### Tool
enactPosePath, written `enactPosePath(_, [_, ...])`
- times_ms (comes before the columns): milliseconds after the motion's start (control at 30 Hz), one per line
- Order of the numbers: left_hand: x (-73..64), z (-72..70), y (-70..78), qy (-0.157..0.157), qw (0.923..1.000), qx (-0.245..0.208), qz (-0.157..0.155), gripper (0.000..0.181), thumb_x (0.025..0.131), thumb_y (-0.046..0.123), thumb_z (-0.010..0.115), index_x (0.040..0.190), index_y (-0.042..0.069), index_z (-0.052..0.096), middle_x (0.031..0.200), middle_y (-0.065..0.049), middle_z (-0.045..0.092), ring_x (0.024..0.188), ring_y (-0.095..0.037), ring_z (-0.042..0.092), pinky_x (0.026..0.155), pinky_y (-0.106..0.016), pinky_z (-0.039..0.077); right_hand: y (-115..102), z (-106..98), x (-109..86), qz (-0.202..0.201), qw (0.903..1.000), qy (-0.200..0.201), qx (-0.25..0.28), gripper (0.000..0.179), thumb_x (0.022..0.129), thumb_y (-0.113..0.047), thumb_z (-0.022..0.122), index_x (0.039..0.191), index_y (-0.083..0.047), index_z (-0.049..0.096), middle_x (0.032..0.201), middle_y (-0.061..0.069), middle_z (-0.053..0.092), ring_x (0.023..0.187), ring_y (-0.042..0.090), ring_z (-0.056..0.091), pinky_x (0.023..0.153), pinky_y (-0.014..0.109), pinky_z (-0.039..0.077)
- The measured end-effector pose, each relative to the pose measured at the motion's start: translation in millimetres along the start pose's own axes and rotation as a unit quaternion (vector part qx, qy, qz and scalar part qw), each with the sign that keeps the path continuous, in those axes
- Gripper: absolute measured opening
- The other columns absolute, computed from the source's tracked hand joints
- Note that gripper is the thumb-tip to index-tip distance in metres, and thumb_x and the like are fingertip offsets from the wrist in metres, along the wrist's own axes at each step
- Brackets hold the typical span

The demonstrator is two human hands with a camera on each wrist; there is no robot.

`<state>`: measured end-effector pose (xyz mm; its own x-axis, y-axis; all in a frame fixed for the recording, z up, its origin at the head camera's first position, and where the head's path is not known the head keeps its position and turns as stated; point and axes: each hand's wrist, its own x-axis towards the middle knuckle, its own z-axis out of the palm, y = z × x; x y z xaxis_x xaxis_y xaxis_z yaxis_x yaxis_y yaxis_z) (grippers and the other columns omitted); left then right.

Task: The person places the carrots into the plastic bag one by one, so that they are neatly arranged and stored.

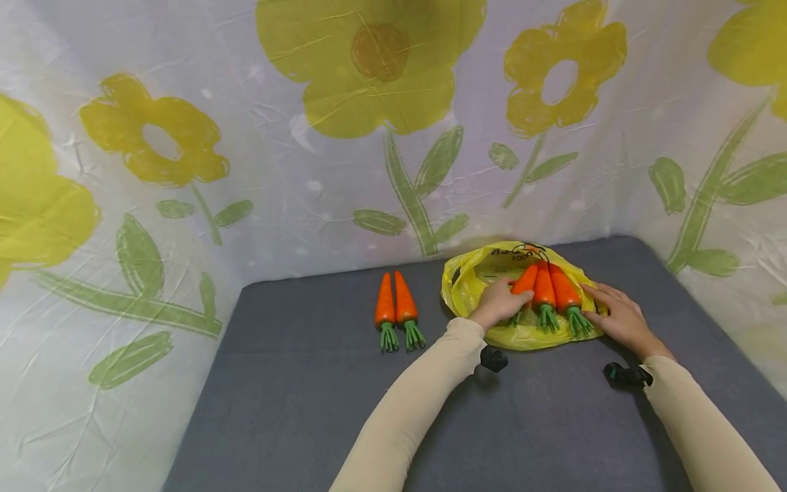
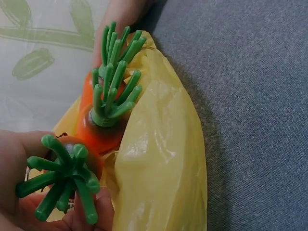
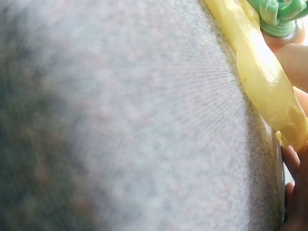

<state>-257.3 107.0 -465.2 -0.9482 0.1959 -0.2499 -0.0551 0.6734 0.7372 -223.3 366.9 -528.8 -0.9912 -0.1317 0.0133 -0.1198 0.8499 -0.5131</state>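
Note:
A yellow plastic bag [image 1: 513, 336] lies on its side at the table's back right, its mouth facing the person. Inside the mouth, my left hand [image 1: 496, 303] grips an orange carrot [image 1: 525, 279] with green stalks; the left wrist view shows fingers and thumb around that carrot [image 2: 72, 166]. Two more carrots, a middle one [image 1: 544, 287] and a right one [image 1: 563, 287], lie beside it in the bag, stalks outward. At the bag's right edge, my right hand [image 1: 624, 321] holds the rim, the yellow plastic [image 3: 262, 72] running between thumb and fingers.
Two carrots, one on the left [image 1: 384, 304] and one on the right [image 1: 404, 301], lie side by side on the dark grey table [image 1: 295, 383], left of the bag. A flower-printed cloth [image 1: 295, 171] hangs behind and along both sides of the table.

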Motion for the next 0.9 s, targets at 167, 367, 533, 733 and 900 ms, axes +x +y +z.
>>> enactPosePath(167, [2.6,4.6,-1.5,-0.008,1.0,0.001,0.0,0.054,0.094,0.046,0.063,0.139,0.018,0.055,0.136,-0.002,0.063,0.123,-0.021,0.06,0.1,-0.033,0.049,2,1,0.3,-0.001,1.0,0.001,0.0,0.067,0.1,-0.039,0.053,0.155,-0.009,0.03,0.156,0.033,0.026,0.14,0.058,0.019,0.106,0.074,0.012])
enactPosePath(367, [8.2,9.2,-5.1,-0.015,0.9998,0.009,-0.001,0.055,0.095,0.043,0.064,0.142,0.019,0.052,0.141,-0.002,0.059,0.128,-0.021,0.057,0.104,-0.034,0.047,2,2,0.6,0.002,1.0,0.002,0.001,0.067,0.1,-0.039,0.053,0.155,-0.009,0.031,0.156,0.033,0.026,0.141,0.057,0.019,0.107,0.073,0.011])
enactPosePath(533, [11.6,9.2,-5.4,-0.021,0.9996,0.021,-0.003,0.055,0.094,0.04,0.066,0.143,0.017,0.052,0.141,-0.003,0.059,0.129,-0.02,0.056,0.105,-0.032,0.046,1,1,0.6,0.004,1.0,0.003,0.001,0.066,0.1,-0.039,0.053,0.155,-0.009,0.032,0.156,0.033,0.026,0.141,0.056,0.019,0.107,0.073,0.012])
enactPosePath(733, [14.4,8.4,-6.3,-0.027,0.9995,0.018,0.004,0.054,0.094,0.033,0.068,0.143,0.017,0.052,0.139,-0.003,0.06,0.125,-0.02,0.058,0.103,-0.031,0.048,1,0,0.8,0.008,1.0,-0.004,0.001,0.066,0.101,-0.04,0.052,0.156,-0.01,0.03,0.157,0.033,0.025,0.141,0.057,0.019,0.107,0.073,0.012])
enactPosePath(900, [16.4,9.2,-7.4,-0.025,0.9996,-0.001,0.008,0.052,0.094,0.027,0.068,0.143,0.015,0.052,0.137,-0.004,0.062,0.122,-0.02,0.06,0.1,-0.032,0.049,1,0,1.3,0.002,1.0,0.0,0.003,0.066,0.1,-0.04,0.054,0.155,-0.009,0.032,0.156,0.032,0.026,0.141,0.057,0.019,0.107,0.073,0.012])
